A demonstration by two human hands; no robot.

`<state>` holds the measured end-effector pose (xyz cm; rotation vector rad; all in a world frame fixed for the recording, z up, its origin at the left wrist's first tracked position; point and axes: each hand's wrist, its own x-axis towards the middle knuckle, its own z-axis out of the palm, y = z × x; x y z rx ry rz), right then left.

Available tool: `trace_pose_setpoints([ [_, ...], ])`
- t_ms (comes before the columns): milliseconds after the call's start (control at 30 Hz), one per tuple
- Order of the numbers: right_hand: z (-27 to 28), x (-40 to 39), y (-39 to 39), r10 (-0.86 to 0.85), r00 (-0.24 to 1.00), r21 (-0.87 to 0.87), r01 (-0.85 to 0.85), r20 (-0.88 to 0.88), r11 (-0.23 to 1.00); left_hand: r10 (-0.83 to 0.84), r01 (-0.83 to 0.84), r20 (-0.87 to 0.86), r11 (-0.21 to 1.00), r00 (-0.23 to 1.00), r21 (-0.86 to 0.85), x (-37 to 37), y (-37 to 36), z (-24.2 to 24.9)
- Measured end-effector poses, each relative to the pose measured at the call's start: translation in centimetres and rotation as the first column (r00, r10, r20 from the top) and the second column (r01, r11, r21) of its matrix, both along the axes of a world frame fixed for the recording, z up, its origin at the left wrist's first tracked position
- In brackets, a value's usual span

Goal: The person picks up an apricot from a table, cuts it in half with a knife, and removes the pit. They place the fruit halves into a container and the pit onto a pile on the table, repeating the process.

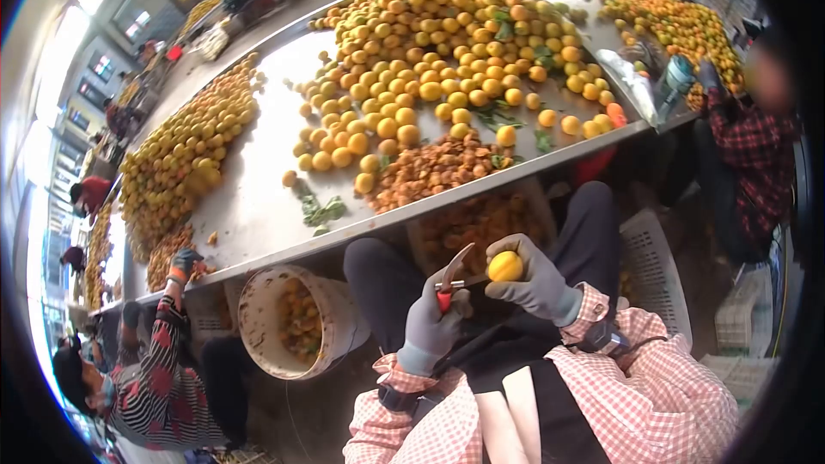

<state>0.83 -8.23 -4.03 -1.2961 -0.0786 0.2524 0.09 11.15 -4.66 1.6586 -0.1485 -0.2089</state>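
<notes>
In a grey glove, my left hand [430, 322] is closed around a small tool [446, 283] with a red part and a curved strip, perhaps peel, rising from it. My right hand [533, 282], also gloved, grips a yellow-orange fruit [505, 266] between thumb and fingers, just right of the tool. Both hands are above my lap, a small gap between them. Behind them, under the table edge, sits a crate of orange-brown pieces [481, 228].
A metal table [266, 198] bears heaps of yellow fruit [412, 60] and a brown pile of pieces [430, 172]. A white bucket [331, 326] stands at left, a white crate [657, 279] at right. Co-workers sit at left [163, 378] and right [748, 155].
</notes>
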Motion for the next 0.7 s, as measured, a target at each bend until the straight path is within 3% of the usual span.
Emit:
trace_pose_setpoints([
  [33,-0.5,-0.2,-0.1,-0.008,1.0,0.008,0.008,-0.008,1.0,-0.02,0.02,-0.003,1.0,1.0,-0.007,0.2,0.1,0.1],
  [100,-1.1,-0.4,-0.2,-0.028,0.999,0.015,0.029,-0.024,0.999,-0.115,0.011,0.301,0.945,0.947,0.327,0.3,0.2,0.8],
  [167,-1.3,-0.5,-0.2,-0.024,0.996,0.023,0.022,0.087,0.999,-0.127,0.013,0.288,0.93,0.949,0.368,0.1,0.0,0.8],
  [233,-0.8,-0.8,-0.4,-0.02,0.996,-0.02,0.022,0.09,1.0,-0.207,0.0,0.37,0.872,0.906,0.49,0.1,0.1,0.3],
  [300,-0.4,-0.8,-0.3,0.011,1.0,0.222,-0.012,0.003,0.975,-0.23,0.016,0.35,0.854,0.908,0.521,-0.1,-0.3,0.8],
  [400,-0.5,-0.7,-0.3,0.04,0.993,0.286,-0.07,0.11,0.956,-0.264,0.02,0.356,0.826,0.897,0.563,-0.1,-0.6,0.9],
  [633,-0.2,-1.3,-0.5,0.036,0.999,0.266,-0.043,0.032,0.963,-0.306,0.021,0.33,0.761,0.893,0.648,-0.7,-1.1,0.5],
  [700,-0.3,-1.5,-0.3,0.015,1.0,0.35,-0.017,0.006,0.937,-0.294,0.006,0.336,0.761,0.895,0.649,-0.9,-1.5,0.2],
])
